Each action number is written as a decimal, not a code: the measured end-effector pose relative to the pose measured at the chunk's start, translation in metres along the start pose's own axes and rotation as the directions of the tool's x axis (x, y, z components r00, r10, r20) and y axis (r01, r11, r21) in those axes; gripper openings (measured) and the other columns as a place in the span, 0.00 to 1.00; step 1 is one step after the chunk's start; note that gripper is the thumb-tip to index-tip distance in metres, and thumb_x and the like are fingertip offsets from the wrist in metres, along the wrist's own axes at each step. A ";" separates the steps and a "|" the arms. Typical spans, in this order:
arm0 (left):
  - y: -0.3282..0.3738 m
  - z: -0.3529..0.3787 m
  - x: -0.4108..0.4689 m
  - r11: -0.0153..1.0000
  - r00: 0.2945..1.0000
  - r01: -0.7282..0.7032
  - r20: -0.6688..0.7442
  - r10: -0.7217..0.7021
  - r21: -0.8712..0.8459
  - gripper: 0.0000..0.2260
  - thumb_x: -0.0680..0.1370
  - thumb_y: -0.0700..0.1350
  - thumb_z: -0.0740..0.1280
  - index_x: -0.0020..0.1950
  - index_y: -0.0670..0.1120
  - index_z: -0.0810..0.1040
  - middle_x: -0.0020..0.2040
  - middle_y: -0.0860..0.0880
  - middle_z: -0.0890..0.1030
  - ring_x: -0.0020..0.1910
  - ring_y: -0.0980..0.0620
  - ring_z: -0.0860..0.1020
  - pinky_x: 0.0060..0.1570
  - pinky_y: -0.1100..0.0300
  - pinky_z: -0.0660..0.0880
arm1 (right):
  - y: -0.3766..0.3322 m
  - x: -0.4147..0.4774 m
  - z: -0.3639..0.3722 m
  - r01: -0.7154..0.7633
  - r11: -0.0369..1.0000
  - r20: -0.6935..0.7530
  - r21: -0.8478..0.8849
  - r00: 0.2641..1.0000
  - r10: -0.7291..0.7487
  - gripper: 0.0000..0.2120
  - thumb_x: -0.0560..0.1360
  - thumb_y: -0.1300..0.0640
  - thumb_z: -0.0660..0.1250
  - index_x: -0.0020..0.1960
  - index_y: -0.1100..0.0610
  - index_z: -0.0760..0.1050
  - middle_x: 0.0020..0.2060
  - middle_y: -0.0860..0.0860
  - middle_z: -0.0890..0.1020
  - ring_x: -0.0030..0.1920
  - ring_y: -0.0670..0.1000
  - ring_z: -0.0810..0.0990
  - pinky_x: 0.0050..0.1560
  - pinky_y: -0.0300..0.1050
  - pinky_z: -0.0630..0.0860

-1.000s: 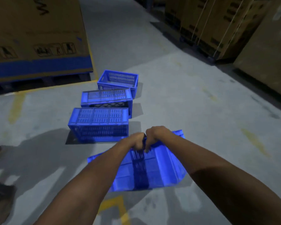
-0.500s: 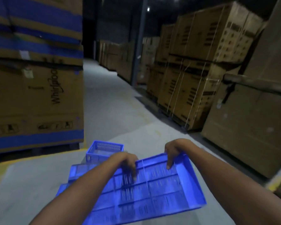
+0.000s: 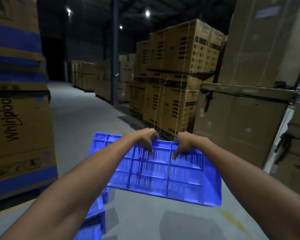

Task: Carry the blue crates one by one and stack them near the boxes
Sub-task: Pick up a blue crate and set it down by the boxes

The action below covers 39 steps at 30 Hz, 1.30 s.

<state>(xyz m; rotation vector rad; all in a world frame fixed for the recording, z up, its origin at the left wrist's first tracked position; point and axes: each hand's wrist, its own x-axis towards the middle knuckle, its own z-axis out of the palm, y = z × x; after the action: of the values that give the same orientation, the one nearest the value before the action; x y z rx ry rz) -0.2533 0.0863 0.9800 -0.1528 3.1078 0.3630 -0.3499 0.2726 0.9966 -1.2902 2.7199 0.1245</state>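
Observation:
A blue slotted plastic crate (image 3: 164,172) hangs in the air in front of me, upside down, its ribbed bottom facing up. My left hand (image 3: 142,138) and my right hand (image 3: 184,142) both grip its far edge, fingers curled over the bottom panel. Below my left forearm, parts of other blue crates (image 3: 95,215) show on the floor, mostly hidden by the arm.
Stacked Whirlpool cardboard boxes (image 3: 16,118) stand close on the left. Tall strapped cardboard boxes (image 3: 171,80) and larger cartons (image 3: 241,127) line the right side. A grey concrete aisle (image 3: 80,118) runs ahead between them, with a steel column (image 3: 114,54) at its right.
The crate has come up from the floor and now hangs higher and further right. My view has risen from the floor crates to the aisle, and my hands have spread apart.

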 end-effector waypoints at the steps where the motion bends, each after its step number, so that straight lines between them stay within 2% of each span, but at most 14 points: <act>1: 0.005 -0.005 0.017 1.000 1.000 -0.014 -0.019 0.014 0.012 0.20 0.59 0.43 0.83 0.45 0.49 0.78 0.38 0.53 0.80 0.37 0.53 0.77 0.37 0.57 0.77 | 0.015 0.006 0.003 0.003 0.999 -0.014 0.045 1.000 -0.002 0.27 0.60 0.34 0.79 0.39 0.56 0.76 0.37 0.51 0.79 0.42 0.54 0.78 0.42 0.48 0.75; 4: 0.018 -0.018 0.070 0.998 0.999 -0.046 -0.027 0.047 0.032 0.21 0.61 0.48 0.83 0.47 0.50 0.77 0.40 0.54 0.78 0.38 0.56 0.76 0.37 0.61 0.71 | 0.068 0.028 0.008 0.028 0.988 -0.039 0.153 0.999 -0.022 0.24 0.64 0.35 0.77 0.40 0.57 0.78 0.38 0.53 0.80 0.41 0.53 0.78 0.40 0.46 0.71; 8: 0.036 -0.032 0.137 0.995 0.997 -0.076 -0.028 0.078 0.070 0.29 0.62 0.54 0.82 0.59 0.47 0.79 0.53 0.50 0.80 0.50 0.51 0.78 0.49 0.55 0.77 | 0.132 0.065 -0.004 0.021 0.951 -0.023 0.309 1.000 -0.014 0.18 0.64 0.39 0.78 0.42 0.52 0.80 0.42 0.50 0.84 0.45 0.52 0.82 0.48 0.48 0.77; 12: 0.040 -0.031 0.208 0.992 0.994 -0.088 -0.059 0.093 0.087 0.31 0.61 0.59 0.80 0.60 0.51 0.79 0.55 0.52 0.80 0.53 0.50 0.78 0.51 0.53 0.77 | 0.188 0.107 -0.022 -0.018 0.944 0.018 0.330 1.000 0.012 0.17 0.63 0.41 0.80 0.42 0.50 0.81 0.43 0.48 0.84 0.46 0.51 0.82 0.52 0.50 0.79; 14: 0.041 -0.024 0.238 0.988 0.987 -0.128 -0.083 0.135 0.082 0.29 0.63 0.59 0.79 0.60 0.51 0.78 0.56 0.51 0.79 0.54 0.50 0.78 0.50 0.55 0.76 | 0.208 0.127 -0.027 -0.066 0.947 0.078 0.316 0.996 0.044 0.22 0.60 0.39 0.80 0.47 0.50 0.81 0.47 0.48 0.84 0.48 0.52 0.83 0.56 0.53 0.79; 16: 0.042 -0.012 0.267 0.977 0.970 -0.196 -0.129 0.206 0.085 0.28 0.67 0.58 0.77 0.63 0.50 0.75 0.59 0.50 0.79 0.56 0.50 0.77 0.52 0.55 0.75 | 0.227 0.146 -0.029 -0.120 0.956 0.165 0.267 0.983 0.077 0.35 0.52 0.35 0.81 0.53 0.51 0.80 0.50 0.48 0.84 0.49 0.53 0.83 0.56 0.55 0.79; 18: 0.043 -0.001 0.299 0.960 0.943 -0.250 -0.193 0.271 0.126 0.27 0.72 0.59 0.73 0.65 0.49 0.71 0.61 0.48 0.79 0.56 0.48 0.78 0.52 0.53 0.75 | 0.250 0.171 -0.030 -0.149 0.957 0.207 0.251 0.973 0.098 0.38 0.47 0.33 0.80 0.51 0.51 0.80 0.50 0.49 0.84 0.48 0.53 0.84 0.55 0.54 0.80; 22: 0.030 0.012 0.380 0.903 0.882 -0.256 -0.298 0.364 0.345 0.31 0.69 0.72 0.65 0.59 0.49 0.69 0.51 0.45 0.82 0.47 0.42 0.80 0.41 0.52 0.74 | 0.298 0.225 -0.022 -0.162 0.932 0.091 0.325 0.986 0.140 0.26 0.56 0.40 0.82 0.44 0.54 0.79 0.43 0.48 0.84 0.44 0.51 0.83 0.46 0.47 0.80; 26: 0.007 0.009 0.471 0.910 0.915 -0.237 -0.236 0.326 0.339 0.36 0.61 0.80 0.61 0.48 0.50 0.71 0.42 0.49 0.80 0.39 0.46 0.77 0.37 0.53 0.73 | 0.336 0.289 -0.022 -0.173 0.937 0.020 0.303 0.984 0.175 0.16 0.63 0.47 0.82 0.36 0.54 0.78 0.34 0.45 0.81 0.36 0.47 0.79 0.36 0.41 0.74; 29: -0.011 0.007 0.541 0.947 0.958 -0.274 -0.043 0.285 0.165 0.35 0.61 0.75 0.70 0.52 0.48 0.77 0.43 0.53 0.79 0.43 0.50 0.78 0.40 0.56 0.73 | 0.359 0.346 -0.029 -0.189 0.959 -0.023 0.213 0.980 0.198 0.16 0.64 0.50 0.81 0.32 0.54 0.76 0.30 0.45 0.77 0.36 0.50 0.78 0.35 0.41 0.70; 32: -0.025 0.013 0.619 0.952 0.949 -0.299 0.121 0.290 0.061 0.25 0.65 0.63 0.77 0.51 0.46 0.82 0.46 0.50 0.83 0.46 0.50 0.80 0.44 0.57 0.75 | 0.388 0.392 -0.032 -0.265 0.960 -0.099 0.094 0.957 0.274 0.20 0.62 0.44 0.80 0.46 0.55 0.81 0.38 0.49 0.81 0.46 0.54 0.81 0.40 0.44 0.72; 34: -0.025 0.019 0.671 0.935 0.935 -0.344 0.124 0.332 0.088 0.19 0.67 0.58 0.78 0.43 0.45 0.79 0.43 0.48 0.80 0.43 0.49 0.78 0.41 0.56 0.73 | 0.414 0.414 -0.031 -0.325 0.944 -0.170 0.055 0.929 0.330 0.22 0.63 0.42 0.79 0.51 0.52 0.80 0.45 0.50 0.83 0.50 0.55 0.81 0.41 0.45 0.71; 36: -0.018 0.020 0.719 0.911 0.921 -0.390 0.079 0.382 0.134 0.18 0.68 0.56 0.77 0.41 0.44 0.76 0.42 0.45 0.78 0.42 0.46 0.76 0.39 0.53 0.71 | 0.444 0.433 -0.029 -0.383 0.922 -0.230 0.053 0.894 0.384 0.23 0.64 0.41 0.78 0.55 0.50 0.80 0.51 0.51 0.83 0.54 0.56 0.81 0.43 0.45 0.69; 39: 0.003 0.013 0.787 0.867 0.888 -0.458 0.050 0.458 0.194 0.19 0.68 0.56 0.77 0.37 0.45 0.72 0.39 0.45 0.77 0.40 0.45 0.76 0.37 0.52 0.71 | 0.498 0.463 -0.027 -0.447 0.890 -0.295 0.088 0.842 0.452 0.23 0.65 0.40 0.77 0.55 0.49 0.80 0.52 0.52 0.83 0.55 0.57 0.80 0.43 0.47 0.69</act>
<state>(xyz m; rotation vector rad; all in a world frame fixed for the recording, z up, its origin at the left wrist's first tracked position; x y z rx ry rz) -1.0370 0.0168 0.9518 0.5987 3.1181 0.0414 -1.0283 0.2296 0.9631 -0.6816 3.2395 -0.0625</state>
